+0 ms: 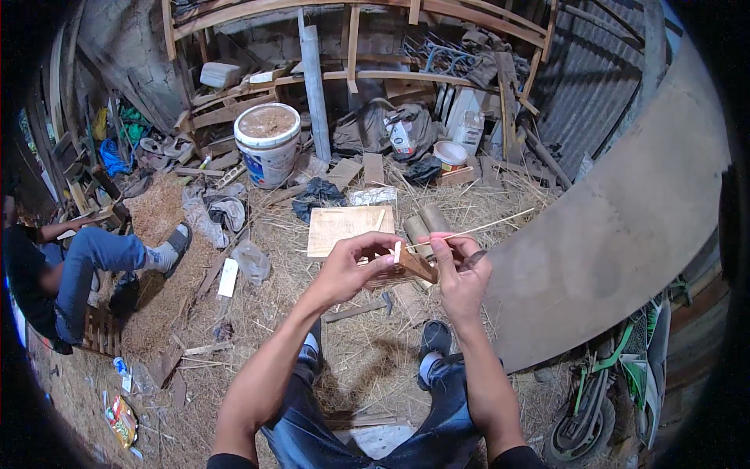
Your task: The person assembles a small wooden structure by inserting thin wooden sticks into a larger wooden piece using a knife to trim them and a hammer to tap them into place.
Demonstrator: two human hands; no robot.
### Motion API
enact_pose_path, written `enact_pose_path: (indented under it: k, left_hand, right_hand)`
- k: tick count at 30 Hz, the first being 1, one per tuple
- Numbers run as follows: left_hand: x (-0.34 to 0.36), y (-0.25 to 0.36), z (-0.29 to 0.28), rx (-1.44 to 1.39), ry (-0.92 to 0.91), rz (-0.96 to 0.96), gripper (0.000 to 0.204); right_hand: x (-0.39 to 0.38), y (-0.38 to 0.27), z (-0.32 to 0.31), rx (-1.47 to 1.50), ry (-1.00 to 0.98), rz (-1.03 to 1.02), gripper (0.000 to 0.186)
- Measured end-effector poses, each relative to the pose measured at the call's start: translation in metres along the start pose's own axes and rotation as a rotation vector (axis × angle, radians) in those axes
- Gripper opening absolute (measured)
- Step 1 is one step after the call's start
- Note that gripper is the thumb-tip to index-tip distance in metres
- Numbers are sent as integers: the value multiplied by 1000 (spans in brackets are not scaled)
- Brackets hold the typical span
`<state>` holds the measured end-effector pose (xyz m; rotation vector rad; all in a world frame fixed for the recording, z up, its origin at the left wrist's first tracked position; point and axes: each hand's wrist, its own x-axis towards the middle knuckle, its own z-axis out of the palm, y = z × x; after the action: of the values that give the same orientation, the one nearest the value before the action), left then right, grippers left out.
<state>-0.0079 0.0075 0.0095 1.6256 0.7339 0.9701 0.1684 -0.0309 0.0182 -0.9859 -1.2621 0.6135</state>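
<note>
In front of my knees my left hand (355,267) is closed on a small wooden piece (417,266), its pale end pinched between thumb and fingers. My right hand (464,283) pinches a long thin wooden stick (500,222), which slants up to the right. The stick's left end meets the pale end of the wooden piece; whether it goes in cannot be seen. A dark rounded end (476,256) shows among my right fingers, too hidden to name. Just beyond my hands lie a flat wooden board (332,234) and brown cylinders (418,233).
A white bucket (268,148) stands beyond the board, beside a grey post (314,94). At right leans a large curved sheet (601,203), above a green and white motorbike (625,359). Another person (94,262) sits at left near wood shavings (160,297). Straw covers the ground.
</note>
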Motion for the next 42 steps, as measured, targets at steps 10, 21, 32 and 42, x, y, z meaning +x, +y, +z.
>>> enact_pose_path:
  k: [10, 21, 32, 42]
  left_hand:
    - [0, -7, 1, 11, 12, 5, 30]
    - [-1, -10, 1, -22, 32, -53, 29]
    - [2, -11, 6, 405, 56, 172, 38]
    - [16, -13, 28, 594, 200, 263, 29]
  right_hand:
    - [2, -4, 3, 88, -31, 87, 14]
    - [7, 4, 3, -6, -58, 180, 17]
    - [7, 30, 18, -110, -3, 99, 18]
    - [10, 41, 11, 76, 61, 117, 12]
